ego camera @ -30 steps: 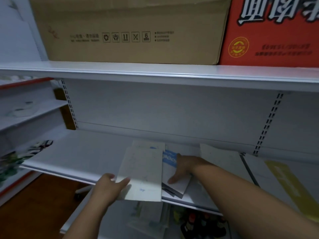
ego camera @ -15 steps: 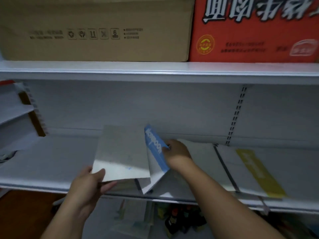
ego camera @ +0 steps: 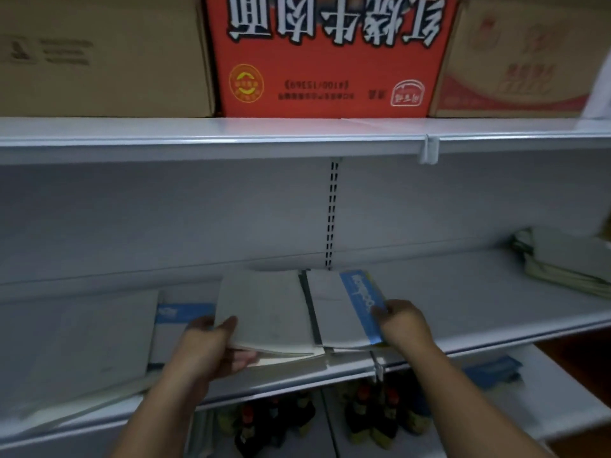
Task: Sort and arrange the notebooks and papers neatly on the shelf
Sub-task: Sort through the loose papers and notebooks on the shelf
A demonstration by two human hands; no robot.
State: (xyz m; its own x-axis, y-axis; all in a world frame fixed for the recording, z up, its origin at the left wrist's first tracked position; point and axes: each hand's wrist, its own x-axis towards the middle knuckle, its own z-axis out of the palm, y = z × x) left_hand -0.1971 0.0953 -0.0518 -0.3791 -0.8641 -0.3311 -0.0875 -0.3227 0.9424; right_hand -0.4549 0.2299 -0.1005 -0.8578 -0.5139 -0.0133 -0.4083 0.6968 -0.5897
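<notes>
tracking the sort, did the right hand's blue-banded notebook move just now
Yes, rightward: the blue-banded notebook lay left of the slotted upright, now mostly right of it.

On the top shelf (ego camera: 297, 140) a red carton (ego camera: 327, 61) stands between a plain brown box (ego camera: 105, 54) at the left end and a red-printed brown box (ego camera: 515, 61); dark bottles (ego camera: 373, 418) stand on the lowest shelf (ego camera: 568, 408)
</notes>
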